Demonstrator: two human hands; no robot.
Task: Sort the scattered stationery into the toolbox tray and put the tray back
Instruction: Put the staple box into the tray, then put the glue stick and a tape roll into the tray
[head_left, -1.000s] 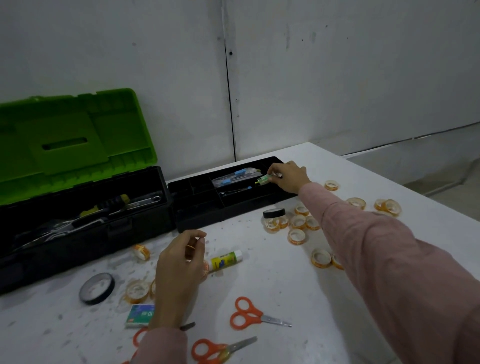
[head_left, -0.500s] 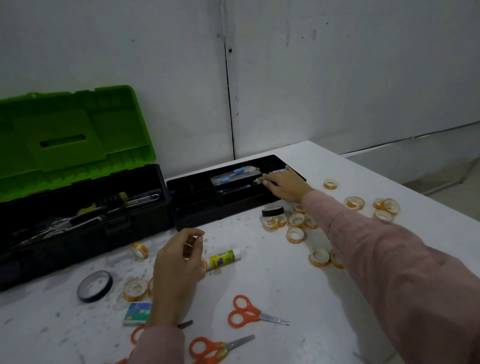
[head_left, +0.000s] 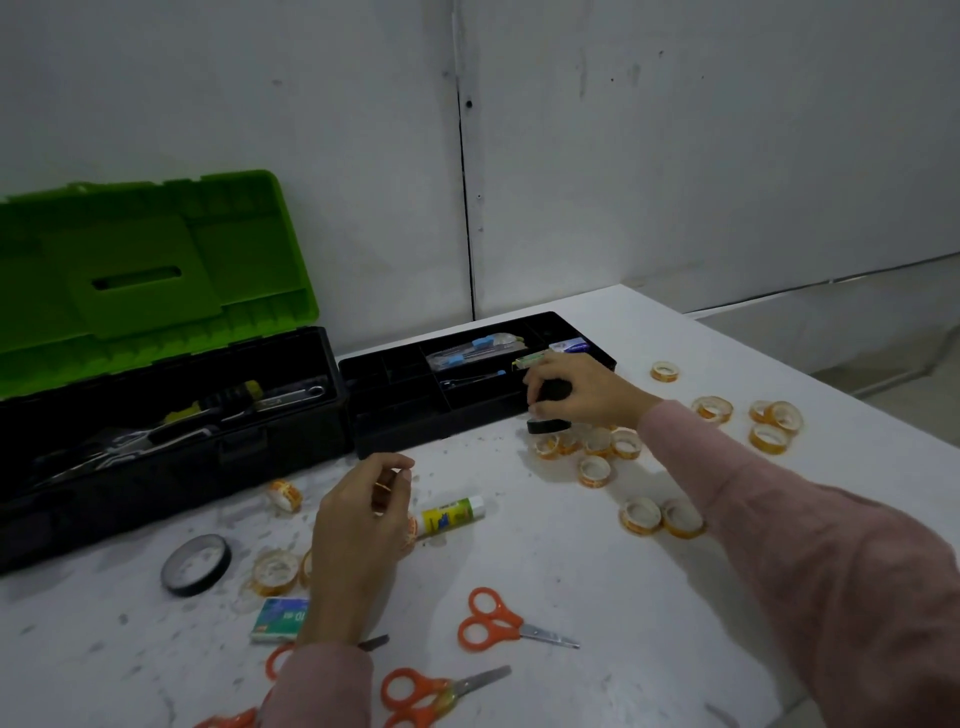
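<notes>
White tabletop strewn with tape rolls. Right hand, at one o'clock, pinches a black tape roll beside the tray, probably to stow it. Left hand curls around something small, unidentifiable.

A pale grey panelled wall fills the back of the room, with a thin dark vertical seam running down it at about twelve o'clock. The white, scuffed tabletop is flecked with dark specks. Off at three o'clock, past the table's edge, lies a strip of dull grey floor.
</notes>
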